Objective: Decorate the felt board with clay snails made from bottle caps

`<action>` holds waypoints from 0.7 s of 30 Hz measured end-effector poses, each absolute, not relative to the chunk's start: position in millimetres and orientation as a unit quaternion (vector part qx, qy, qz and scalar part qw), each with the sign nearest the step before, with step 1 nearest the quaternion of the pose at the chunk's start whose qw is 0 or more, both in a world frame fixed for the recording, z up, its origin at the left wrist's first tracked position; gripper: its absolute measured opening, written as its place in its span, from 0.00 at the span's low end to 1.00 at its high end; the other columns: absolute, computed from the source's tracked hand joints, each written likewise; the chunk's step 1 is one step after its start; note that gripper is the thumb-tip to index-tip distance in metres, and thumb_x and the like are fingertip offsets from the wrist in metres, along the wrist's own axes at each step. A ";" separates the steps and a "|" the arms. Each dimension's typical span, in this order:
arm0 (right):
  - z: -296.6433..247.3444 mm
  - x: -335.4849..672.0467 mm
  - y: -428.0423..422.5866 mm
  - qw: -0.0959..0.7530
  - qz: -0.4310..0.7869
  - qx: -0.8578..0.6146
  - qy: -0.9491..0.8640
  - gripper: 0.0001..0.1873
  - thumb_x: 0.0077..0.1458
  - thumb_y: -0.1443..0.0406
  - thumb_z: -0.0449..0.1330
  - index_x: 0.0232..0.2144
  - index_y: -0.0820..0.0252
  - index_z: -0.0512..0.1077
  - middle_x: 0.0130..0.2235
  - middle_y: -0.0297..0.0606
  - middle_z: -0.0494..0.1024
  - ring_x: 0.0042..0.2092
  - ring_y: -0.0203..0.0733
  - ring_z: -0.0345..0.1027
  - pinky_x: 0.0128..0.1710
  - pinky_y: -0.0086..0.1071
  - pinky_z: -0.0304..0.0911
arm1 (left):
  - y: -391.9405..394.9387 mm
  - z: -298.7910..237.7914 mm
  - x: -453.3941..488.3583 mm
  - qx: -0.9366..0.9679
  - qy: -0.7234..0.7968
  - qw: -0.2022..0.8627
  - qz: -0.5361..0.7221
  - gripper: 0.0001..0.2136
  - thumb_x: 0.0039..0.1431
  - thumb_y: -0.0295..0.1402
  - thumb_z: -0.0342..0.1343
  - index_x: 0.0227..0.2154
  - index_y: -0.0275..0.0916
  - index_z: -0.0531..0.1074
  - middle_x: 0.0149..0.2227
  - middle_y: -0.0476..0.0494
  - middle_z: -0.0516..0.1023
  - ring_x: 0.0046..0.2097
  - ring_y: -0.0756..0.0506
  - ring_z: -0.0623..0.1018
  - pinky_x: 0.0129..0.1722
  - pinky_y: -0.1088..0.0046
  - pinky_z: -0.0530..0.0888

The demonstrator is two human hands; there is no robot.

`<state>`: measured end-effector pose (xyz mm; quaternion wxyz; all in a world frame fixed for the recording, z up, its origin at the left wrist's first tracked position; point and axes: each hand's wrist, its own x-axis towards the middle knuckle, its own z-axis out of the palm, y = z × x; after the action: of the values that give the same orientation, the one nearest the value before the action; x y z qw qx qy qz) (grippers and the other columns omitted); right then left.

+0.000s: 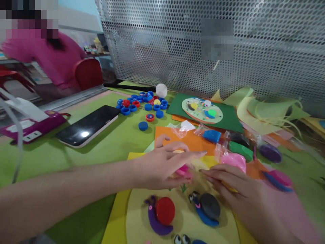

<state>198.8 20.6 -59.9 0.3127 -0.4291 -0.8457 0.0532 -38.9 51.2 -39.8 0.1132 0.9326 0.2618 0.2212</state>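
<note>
My left hand (167, 164) reaches over a cream paper oval (137, 203) on yellow card (114, 217). Its fingers are spread and partly stretched out. Pink clay (183, 171) shows beneath them. To the right, my right hand (236, 189) has its fingers pressed together, tips close to the pink clay; whatever they pinch is hidden. A yellow piece (230, 187) peeks out under that hand. Nearer me on the oval lie a purple clay snail (157, 222) with a red bottle-cap shell (165, 210) and a blue clay snail (205, 217) with a dark grey shell (210, 206).
Bagged clay, including a pink pack (234, 162) and a green pack (240, 151), lies behind my right hand. Bottle caps (143, 126) are scattered behind. A phone (88, 125) and purple power strip (38, 127) lie left. A finished-looking card (175, 105) stands near the metal mesh (162, 44).
</note>
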 end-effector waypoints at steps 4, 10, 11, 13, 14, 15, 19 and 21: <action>-60.8 193.0 21.2 0.315 0.068 -0.453 -0.832 0.08 0.55 0.65 0.55 0.36 0.52 0.73 0.32 0.32 0.77 0.32 0.35 0.73 0.29 0.24 0.70 | 50.5 -42.4 -34.2 0.929 0.271 0.120 0.223 0.25 0.60 0.34 0.50 0.59 0.33 0.55 0.48 0.35 0.73 0.54 0.39 0.66 0.50 0.59 0.64; -60.9 188.3 19.6 0.303 0.114 -0.488 -0.811 0.06 0.53 0.63 0.58 0.36 0.51 0.72 0.32 0.30 0.79 0.31 0.36 0.74 0.26 0.23 0.70 | 50.0 -46.5 -26.9 0.928 0.277 0.108 0.225 0.25 0.57 0.29 0.51 0.57 0.32 0.57 0.49 0.37 0.74 0.56 0.37 0.63 0.51 0.55 0.61; -60.3 188.6 19.3 0.299 0.118 -0.489 -0.811 0.05 0.52 0.63 0.59 0.34 0.52 0.72 0.31 0.29 0.79 0.31 0.35 0.74 0.26 0.23 0.69 | 50.0 -47.0 -25.8 0.926 0.285 0.110 0.222 0.25 0.56 0.29 0.51 0.57 0.33 0.57 0.49 0.38 0.74 0.56 0.38 0.63 0.52 0.56 0.61; -59.0 189.5 18.9 0.292 0.128 -0.491 -0.811 0.03 0.53 0.63 0.59 0.32 0.52 0.71 0.31 0.28 0.78 0.31 0.34 0.74 0.27 0.22 0.69 | 50.1 -48.2 -23.4 0.918 0.311 0.116 0.218 0.25 0.55 0.30 0.52 0.57 0.34 0.58 0.49 0.38 0.73 0.57 0.38 0.63 0.52 0.56 0.61; -58.4 190.0 18.6 0.289 0.135 -0.489 -0.812 0.03 0.53 0.64 0.58 0.32 0.51 0.71 0.32 0.28 0.78 0.31 0.34 0.74 0.27 0.21 0.69 | 50.0 -49.0 -22.1 0.914 0.324 0.118 0.216 0.25 0.55 0.31 0.52 0.57 0.35 0.58 0.49 0.37 0.73 0.57 0.38 0.62 0.52 0.56 0.61; -57.9 190.5 18.4 0.288 0.140 -0.484 -0.814 0.03 0.53 0.64 0.58 0.32 0.50 0.71 0.32 0.27 0.78 0.32 0.33 0.73 0.28 0.21 0.69 | 49.9 -49.9 -20.8 0.911 0.333 0.116 0.216 0.25 0.54 0.31 0.53 0.56 0.35 0.59 0.49 0.36 0.72 0.58 0.38 0.62 0.52 0.56 0.62; -58.0 191.4 18.6 0.277 0.159 -0.462 -0.827 0.06 0.54 0.65 0.58 0.35 0.48 0.71 0.35 0.25 0.77 0.36 0.31 0.72 0.34 0.20 0.68 | 49.1 -51.7 -16.8 0.907 0.342 0.108 0.221 0.24 0.54 0.30 0.52 0.55 0.34 0.60 0.46 0.38 0.74 0.56 0.38 0.63 0.52 0.57 0.62; -58.9 191.5 19.1 0.275 0.165 -0.459 -0.828 0.07 0.55 0.66 0.57 0.35 0.47 0.71 0.36 0.25 0.77 0.37 0.31 0.72 0.34 0.20 0.68 | 49.3 -50.6 -16.1 0.906 0.346 0.117 0.215 0.25 0.53 0.30 0.53 0.55 0.34 0.60 0.44 0.40 0.75 0.56 0.38 0.64 0.52 0.56 0.62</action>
<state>191.5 19.1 -58.9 0.2752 -0.4594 -0.8282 0.1654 -16.1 49.3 -50.6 0.1169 0.9058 0.3457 0.2153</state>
